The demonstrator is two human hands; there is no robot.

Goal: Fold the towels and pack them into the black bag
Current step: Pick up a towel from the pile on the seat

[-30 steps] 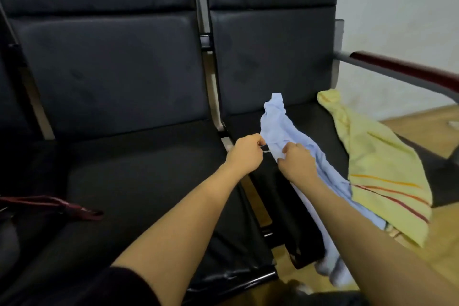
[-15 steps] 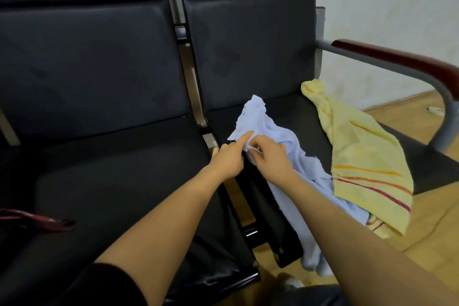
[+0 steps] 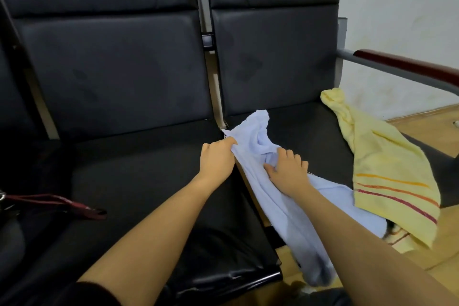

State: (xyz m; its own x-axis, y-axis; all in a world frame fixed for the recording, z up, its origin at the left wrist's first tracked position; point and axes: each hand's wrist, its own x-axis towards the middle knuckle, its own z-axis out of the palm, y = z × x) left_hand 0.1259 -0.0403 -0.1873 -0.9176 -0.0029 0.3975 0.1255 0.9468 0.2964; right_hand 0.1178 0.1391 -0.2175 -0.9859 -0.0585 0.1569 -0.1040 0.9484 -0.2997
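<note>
Two towels are on the right-hand seat of the black chair row: a pale blue towel, bunched and lying from the seat gap down over the front edge, its lower end hanging toward the floor; and a yellow towel with orange and red stripes, draped over the far side of the same seat, its striped end overlapping the blue one. Your left hand pinches the blue towel's upper edge near the gap between the seats; your right hand rests on the bunched middle just beside it, fingers curled into the cloth, though how firmly it grips cannot be told. The two hands sit close together, not touching. A dark shape with a maroon strap lies at the left edge of the left-hand seat, likely the black bag, though too little shows to be sure. Step in hand, as judged: finding the blue towel's edge to spread it before folding. To do it well, run your right hand along the hem to the next corner, lift both corners so the hanging end clears the floor, and lay the cloth flat on the left-hand seat, keeping the yellow towel from dragging along.
</note>
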